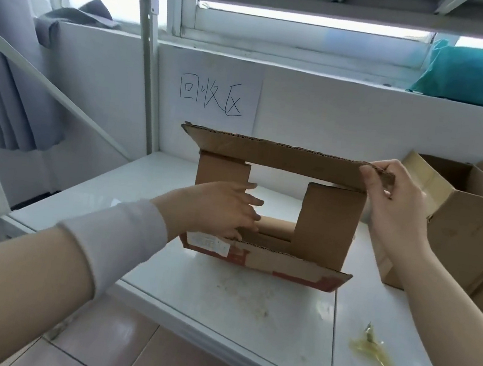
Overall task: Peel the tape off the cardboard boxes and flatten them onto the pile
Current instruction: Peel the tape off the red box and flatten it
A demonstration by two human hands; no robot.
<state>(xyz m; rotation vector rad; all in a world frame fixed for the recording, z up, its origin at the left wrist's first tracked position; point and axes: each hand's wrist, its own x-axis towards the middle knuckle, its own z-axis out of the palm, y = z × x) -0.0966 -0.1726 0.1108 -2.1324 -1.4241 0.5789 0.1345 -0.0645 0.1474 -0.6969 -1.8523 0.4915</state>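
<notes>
Looking down through the head camera, I see an opened cardboard box [274,205] standing on its side on the white table [247,315], in the middle of the view, with both ends open so I can see straight through it to the white wall behind. My left hand [224,208] reaches into the open front from the left, fingers extended and held loosely together, their tips lying against the inner edge of the left side flap and the lower flap. My right hand [391,199] is up at the box's top right corner, thumb and fingers pinching the ragged end of the upper flap [280,157], which sticks out toward me. The lower flap [267,260] lies forward on the table and carries strips of tan tape and a pale label [210,244] with red print around it. A side flap on the right stands upright between the upper and lower flaps. To the right, near the held box but apart from it, 2 more brown boxes [467,231] sit open on the same table. A crumpled wad of yellowish clear tape [371,350] lies on the table near its front edge, below my right forearm. On the wall behind the box is a white paper sign [211,96] with 3 handwritten characters. A teal pillow [481,76] rests on the ledge at upper right.
</notes>
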